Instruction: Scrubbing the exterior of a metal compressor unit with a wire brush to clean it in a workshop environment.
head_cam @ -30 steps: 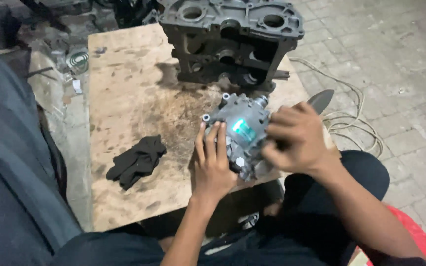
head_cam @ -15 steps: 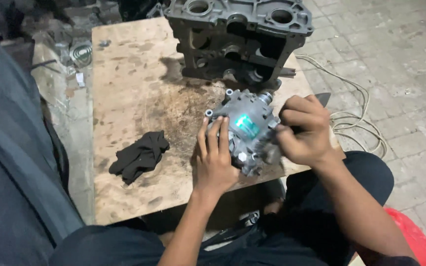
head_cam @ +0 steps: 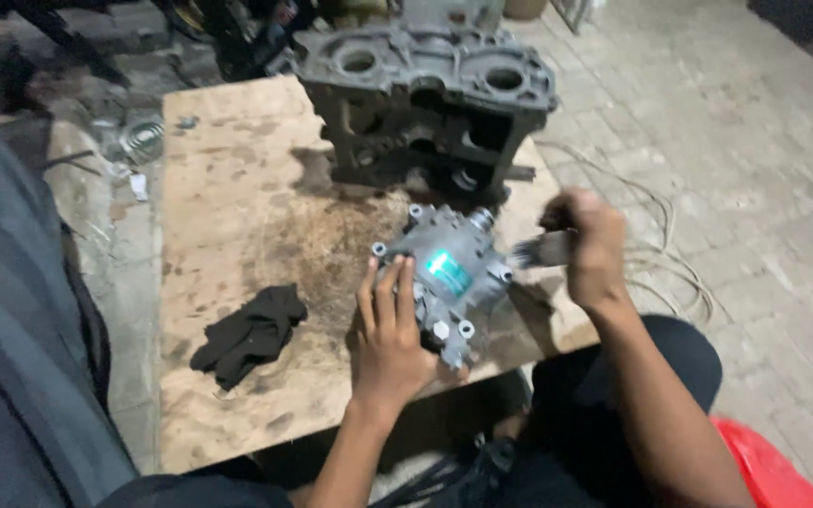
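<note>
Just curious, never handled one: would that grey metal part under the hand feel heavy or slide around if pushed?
The grey cast-metal compressor with the teal label is probably heavy for its size and stiff. Its rounded body might rock or roll; the left hand steadies it. The rough stained wooden board likely resists sliding.

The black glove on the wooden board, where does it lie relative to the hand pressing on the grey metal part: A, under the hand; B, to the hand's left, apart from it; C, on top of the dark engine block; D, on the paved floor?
B: the black glove lies on the wooden board, left of the left hand and clear of it.
</note>
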